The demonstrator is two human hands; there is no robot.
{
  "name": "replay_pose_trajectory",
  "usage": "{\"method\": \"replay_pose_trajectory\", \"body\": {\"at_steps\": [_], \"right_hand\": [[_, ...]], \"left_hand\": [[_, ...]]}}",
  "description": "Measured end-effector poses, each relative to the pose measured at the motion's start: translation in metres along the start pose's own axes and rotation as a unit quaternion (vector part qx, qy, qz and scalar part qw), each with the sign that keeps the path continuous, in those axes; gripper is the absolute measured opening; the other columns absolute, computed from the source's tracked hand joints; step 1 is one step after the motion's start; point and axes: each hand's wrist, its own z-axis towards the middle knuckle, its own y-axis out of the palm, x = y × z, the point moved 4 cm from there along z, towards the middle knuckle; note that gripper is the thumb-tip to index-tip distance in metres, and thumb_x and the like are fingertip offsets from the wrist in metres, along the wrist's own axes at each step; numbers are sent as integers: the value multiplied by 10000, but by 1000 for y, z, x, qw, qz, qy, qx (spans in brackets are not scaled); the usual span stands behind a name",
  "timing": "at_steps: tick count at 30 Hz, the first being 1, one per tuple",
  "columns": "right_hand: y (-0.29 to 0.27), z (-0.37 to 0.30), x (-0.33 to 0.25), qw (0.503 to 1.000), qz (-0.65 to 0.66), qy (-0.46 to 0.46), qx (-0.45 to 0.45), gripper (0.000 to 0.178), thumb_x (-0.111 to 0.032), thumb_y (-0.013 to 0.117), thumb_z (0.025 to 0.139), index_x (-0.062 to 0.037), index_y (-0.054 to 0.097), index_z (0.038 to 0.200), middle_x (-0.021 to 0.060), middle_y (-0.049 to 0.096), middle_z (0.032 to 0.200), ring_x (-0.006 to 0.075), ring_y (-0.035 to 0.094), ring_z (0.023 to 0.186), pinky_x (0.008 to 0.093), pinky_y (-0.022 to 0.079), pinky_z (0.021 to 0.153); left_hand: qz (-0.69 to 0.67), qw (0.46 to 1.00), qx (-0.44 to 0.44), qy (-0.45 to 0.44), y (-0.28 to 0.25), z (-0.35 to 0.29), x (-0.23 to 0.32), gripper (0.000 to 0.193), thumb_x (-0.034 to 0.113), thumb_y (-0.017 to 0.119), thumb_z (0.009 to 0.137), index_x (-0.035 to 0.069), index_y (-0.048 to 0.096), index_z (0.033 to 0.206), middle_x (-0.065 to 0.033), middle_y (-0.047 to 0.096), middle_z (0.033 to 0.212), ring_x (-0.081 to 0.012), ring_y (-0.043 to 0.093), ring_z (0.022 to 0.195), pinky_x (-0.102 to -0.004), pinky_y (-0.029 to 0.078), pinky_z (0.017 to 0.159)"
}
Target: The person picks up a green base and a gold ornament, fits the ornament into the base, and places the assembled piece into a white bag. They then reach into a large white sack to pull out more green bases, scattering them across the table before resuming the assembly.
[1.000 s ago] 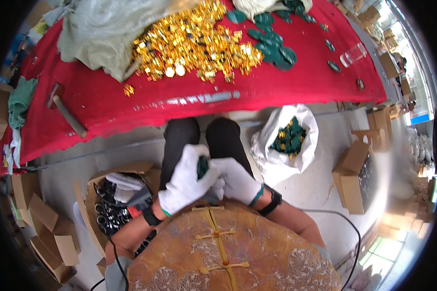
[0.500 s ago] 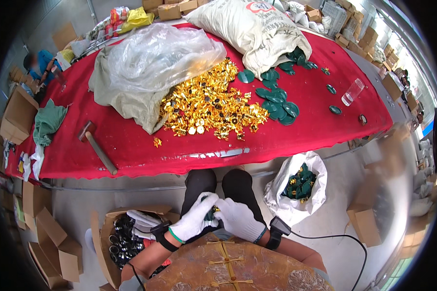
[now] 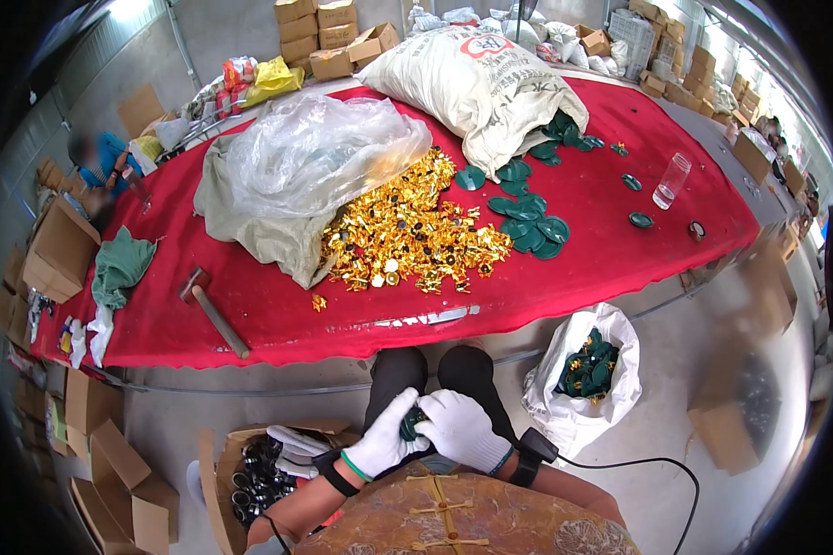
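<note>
Both my hands wear white knit gloves and meet over my lap, below the table's front edge. My left hand is closed round a dark green disc, which shows between the gloves. The fingers of my right hand are bent in against the same disc; what lies under their tips is hidden. On the red-covered table in front of me lies a heap of shiny gold pieces. More green discs are spread to its right, spilling from a big white woven sack.
A white sack of green and gold parts stands on the floor at right. At left is a carton holding black rings. A hammer, a drinking glass and clear plastic sheeting lie or stand on the table. A person sits far left.
The view has tilted up and shifted, so the table appears lower. My hands stay together on the green disc, and more of it now shows between the gloves.
</note>
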Motion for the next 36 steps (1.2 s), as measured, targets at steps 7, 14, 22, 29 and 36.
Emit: {"method": "replay_pose_trajectory", "body": {"at_steps": [7, 14, 22, 29, 36], "right_hand": [[-34, 17, -5, 978, -33, -205, 9, 360, -448, 747, 867, -140, 642, 711, 33, 530, 661, 219, 597, 597, 368, 454, 546], [-31, 13, -11, 971, -98, -215, 42, 242, -381, 711, 877, -145, 700, 830, 3, 568, 643, 188, 624, 563, 364, 459, 482], [150, -62, 51, 268, 872, 409, 12, 200, -270, 552, 1082, -129, 668, 1000, 45, 722, 951, 197, 707, 846, 348, 589, 755], [11, -9, 24, 999, 23, 22, 7, 194, -309, 625, 964, -138, 716, 975, 66, 634, 838, 262, 699, 771, 400, 560, 613], [12, -2, 14, 987, -86, -134, 32, 181, -295, 644, 939, -136, 729, 927, 30, 645, 709, 237, 654, 584, 405, 508, 487]], "left_hand": [[9, 993, -62, -103, 5, -10, -2, 370, 486, 573, 1082, 123, 641, 1108, -77, 696, 917, -226, 675, 733, -314, 474, 482], [44, 994, -28, -100, 17, -20, -11, 362, 524, 584, 1071, 165, 617, 1102, -36, 665, 851, -180, 651, 676, -283, 425, 448], [732, 530, 70, 423, 40, -6, -1, 458, 243, 782, 896, 19, 554, 1224, -236, 553, 1059, -407, 615, 966, -486, 526, 815], [262, 957, 77, 101, 3, 5, 18, 316, 404, 564, 1099, 103, 562, 1196, -82, 673, 883, -186, 664, 705, -295, 498, 530], [65, 996, 15, -59, 5, -1, 3, 420, 512, 545, 1096, 102, 627, 1143, -68, 688, 883, -198, 675, 723, -291, 483, 497]]}}
